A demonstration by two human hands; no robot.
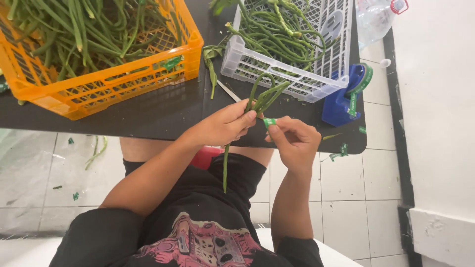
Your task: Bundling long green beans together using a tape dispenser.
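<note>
Item: bunch of long green beans (261, 99), a few thin pods doubled over into a loop, held above the near edge of the black table (148, 111). One pod hangs free from the bunch, down past the table edge over your lap.

Handling: judged light, limp and springy; the loop will likely try to open if your grip slackens. The pods look smooth and could slide against each other. Best hold is at the gathered point just below the loop, where all the pods cross, not out on the trailing end.

Your left hand (225, 124): fingers closed around the gathered pods, thumb and fingertips pressing them together.

Your right hand (294, 141): thumb and forefinger pinching a short piece of green tape (269, 121) just beside the bunch; other fingers curled in.

Nearby, on the table:
- Blue tape dispenser (341, 101) with a green roll, right of the bunch, near the table's corner.
- White slatted crate (292, 54) holding more long beans, just behind the hands.
- Orange crate (109, 74) with a larger heap of beans, to the left.
- A loose stalk with leaf (212, 69) between the two crates.

Beyond: clear plastic bottle (376, 17) at the far right; green scraps on the tiled floor (356, 188).
</note>
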